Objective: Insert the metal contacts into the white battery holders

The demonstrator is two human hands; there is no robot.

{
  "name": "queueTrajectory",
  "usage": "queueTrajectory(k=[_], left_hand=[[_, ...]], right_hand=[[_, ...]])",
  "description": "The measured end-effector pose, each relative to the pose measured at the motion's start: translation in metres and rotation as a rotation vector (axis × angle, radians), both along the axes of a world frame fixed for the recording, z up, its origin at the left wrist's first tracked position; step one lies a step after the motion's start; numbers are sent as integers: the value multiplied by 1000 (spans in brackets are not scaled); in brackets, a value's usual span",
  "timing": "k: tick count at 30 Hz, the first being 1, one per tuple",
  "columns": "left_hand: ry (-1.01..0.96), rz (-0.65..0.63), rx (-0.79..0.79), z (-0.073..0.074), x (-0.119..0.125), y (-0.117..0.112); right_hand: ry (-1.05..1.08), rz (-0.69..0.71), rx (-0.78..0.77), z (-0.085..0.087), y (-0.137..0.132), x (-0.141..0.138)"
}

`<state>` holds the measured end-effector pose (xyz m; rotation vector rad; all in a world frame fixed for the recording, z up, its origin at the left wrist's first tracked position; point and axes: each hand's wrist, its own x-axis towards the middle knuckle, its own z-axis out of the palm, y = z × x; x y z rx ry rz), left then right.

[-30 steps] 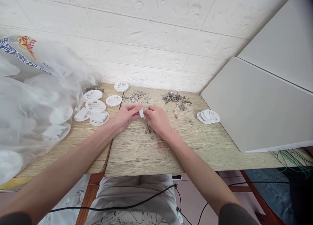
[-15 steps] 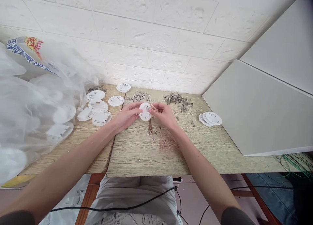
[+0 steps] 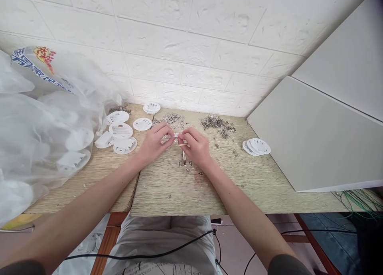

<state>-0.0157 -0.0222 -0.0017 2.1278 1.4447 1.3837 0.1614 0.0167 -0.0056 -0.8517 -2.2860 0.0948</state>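
A white plastic disc (image 3: 175, 135) is held up over the table, tilted so that it shows nearly edge-on. My left hand (image 3: 156, 144) pinches its left side between thumb and fingers. At its right side my right hand (image 3: 196, 146) grips the edge with the fingertips. A thin pale stick (image 3: 182, 144) pokes out of my right hand, below the disc. Under the hands, a narrow brown metallic rod (image 3: 184, 159) lies on the table, its upper part hidden. Small metal pieces (image 3: 188, 170) are scattered round it.
Several white discs (image 3: 121, 130) lie at left beside a big clear plastic bag (image 3: 60, 119). Piles of small metal parts (image 3: 215, 122) sit near the wall. More stacked discs (image 3: 257, 146) lie at right, by a grey panel (image 3: 323, 135). Green wires (image 3: 359, 201) lie at the right edge.
The disc has turned from facing me to nearly edge-on. My left hand's fingers have curled more, and my right hand has shifted slightly left and down.
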Motion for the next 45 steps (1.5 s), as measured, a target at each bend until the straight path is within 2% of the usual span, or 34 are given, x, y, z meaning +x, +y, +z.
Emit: queueTrajectory(k=[3,5,10,13,17,23,29,37,45], left_hand=[[-24,27,-54,0,1,0],[-76,40,-111,2,2,1],[-217,23,-427,9,3,2],[-236,16,-555,10,3,1],[-258,44,-651,10,3,2],[-227,79,-664,11,5,3],[-257,55,-662,11,3,4],[-234,55,-673,10,3,6],[-177,70,-627,4,5,5]], right_hand=[[74,14,-84,2,-1,-2],[171,0,-204,4,-2,-5],[321,-43,-759,8,-1,-8],[367,-43,-908,6,1,-7],[358,-34,-941,1,4,-8],[324,-42,-995,-1,6,-11],[319,-46,-1011,1,5,-12],[306,-70,-1001,0,6,-14],[243,-93,-891,1,5,-16]])
